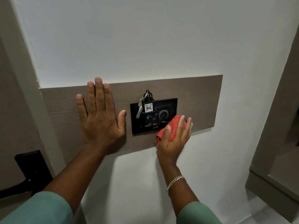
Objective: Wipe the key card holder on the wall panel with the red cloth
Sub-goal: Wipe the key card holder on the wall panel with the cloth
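Observation:
A black key card holder sits in the middle of a brown wooden wall panel. A key tag marked 406 stands in its slot, with metal keys hanging at its left. My right hand presses a bunched red cloth against the holder's lower right corner. My left hand lies flat on the panel left of the holder, fingers spread, holding nothing.
The panel is fixed to a white wall. A black door handle plate is at the lower left on a grey door. A grey wall edge runs down the right side.

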`<state>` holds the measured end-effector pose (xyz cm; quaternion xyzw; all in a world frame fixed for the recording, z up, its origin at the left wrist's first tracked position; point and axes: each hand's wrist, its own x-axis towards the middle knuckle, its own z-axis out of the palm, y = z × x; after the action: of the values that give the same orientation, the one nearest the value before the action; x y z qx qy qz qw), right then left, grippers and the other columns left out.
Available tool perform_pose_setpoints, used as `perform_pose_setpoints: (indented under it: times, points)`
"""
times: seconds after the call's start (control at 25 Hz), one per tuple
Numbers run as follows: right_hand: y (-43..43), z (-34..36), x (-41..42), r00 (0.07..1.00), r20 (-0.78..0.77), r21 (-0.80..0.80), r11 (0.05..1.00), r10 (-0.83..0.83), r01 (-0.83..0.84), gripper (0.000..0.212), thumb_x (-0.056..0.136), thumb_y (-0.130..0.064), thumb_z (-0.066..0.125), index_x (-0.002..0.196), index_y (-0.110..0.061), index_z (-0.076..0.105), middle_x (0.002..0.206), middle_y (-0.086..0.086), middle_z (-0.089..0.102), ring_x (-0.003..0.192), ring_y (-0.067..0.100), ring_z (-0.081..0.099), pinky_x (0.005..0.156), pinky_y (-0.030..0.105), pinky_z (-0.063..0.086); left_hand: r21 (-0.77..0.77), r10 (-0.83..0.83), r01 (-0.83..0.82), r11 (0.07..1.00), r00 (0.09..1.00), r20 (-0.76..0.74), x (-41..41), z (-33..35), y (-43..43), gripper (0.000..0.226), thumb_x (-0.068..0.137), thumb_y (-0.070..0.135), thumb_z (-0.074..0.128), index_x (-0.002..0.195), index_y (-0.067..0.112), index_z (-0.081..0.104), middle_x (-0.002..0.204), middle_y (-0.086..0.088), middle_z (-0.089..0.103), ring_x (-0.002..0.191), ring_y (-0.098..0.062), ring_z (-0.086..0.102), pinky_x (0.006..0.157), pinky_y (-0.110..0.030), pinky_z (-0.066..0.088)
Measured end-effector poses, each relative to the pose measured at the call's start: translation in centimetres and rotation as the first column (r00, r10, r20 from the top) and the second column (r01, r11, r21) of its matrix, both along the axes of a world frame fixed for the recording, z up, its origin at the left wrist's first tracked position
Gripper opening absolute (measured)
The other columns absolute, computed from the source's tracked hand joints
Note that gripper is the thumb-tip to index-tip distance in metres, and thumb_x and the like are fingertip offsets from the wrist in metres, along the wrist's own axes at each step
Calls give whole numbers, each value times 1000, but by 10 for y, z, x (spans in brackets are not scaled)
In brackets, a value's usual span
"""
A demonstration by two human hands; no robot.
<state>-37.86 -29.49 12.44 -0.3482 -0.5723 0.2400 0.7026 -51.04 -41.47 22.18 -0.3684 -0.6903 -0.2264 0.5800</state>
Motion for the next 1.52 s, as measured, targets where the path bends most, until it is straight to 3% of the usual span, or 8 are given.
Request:
perform_pose_setpoints:
  times: [0.12,0.24,0.44,0.56,1.04,1.2,1.4,1.52]
  points:
    - [6,11,13,994,-106,-76,997,18,-27,57,100,-37,39,155,-22,28,167,4,17,156,21,12,125,40,20,0,14,-14,1000,1000,-1,0,-1,1,80,96,49,32,156,2,7,164,-21,12,153,-33,-1,123,-47,-11]
    - [-8,25,16,982,-162,86,993,93,-80,56,102,-42,37,155,-27,26,167,3,19,155,16,20,122,26,25,-2,5,-5,1000,1000,6,-1,-1,2,81,95,49,30,157,4,4,165,-20,9,153,-28,-12,124,-47,-10]
    - [-34,37,-9,973,227,404,906,35,-127,57,102,-48,37,155,-30,25,168,7,13,157,26,8,125,47,24,-2,-21,21,1000,1000,15,0,-1,1,81,96,50,29,157,4,3,166,-16,2,153,-27,-12,124,-47,-9]
    - [-30,20,-10,985,167,313,944,51,-102,60,100,-52,37,154,-28,26,168,7,14,157,23,6,119,60,29,11,-28,28,1000,1000,14,0,-2,1,81,95,50,30,157,4,5,165,-13,-2,153,-26,-12,124,-48,-8]
    - [-33,45,-25,995,98,253,967,17,-42,60,99,-53,37,154,-27,29,167,5,18,157,23,8,123,53,24,25,-49,48,999,999,9,-3,-3,4,82,94,49,35,157,5,4,166,-18,10,153,-25,-13,125,-48,-7]
    - [-20,27,-10,953,298,471,878,-63,-89,64,100,-52,37,155,-22,25,166,11,16,157,24,6,126,46,17,15,-45,45,999,999,6,-5,-4,4,82,94,49,35,156,3,8,165,-19,10,153,-26,-12,124,-48,-9]
    - [-2,41,-4,998,43,179,982,47,-54,59,102,-49,32,154,-24,29,168,5,15,158,21,6,127,49,14,5,-39,39,999,999,-9,-6,-4,5,82,94,50,34,157,4,8,165,-15,8,154,-26,-10,124,-49,-8]
    - [7,39,12,958,286,380,921,-29,-85,56,102,-46,33,155,-26,28,168,7,12,158,22,3,126,53,14,-13,-25,25,1000,1000,-2,-5,-3,3,82,93,49,36,157,4,10,166,-15,11,154,-27,-8,124,-50,-7]
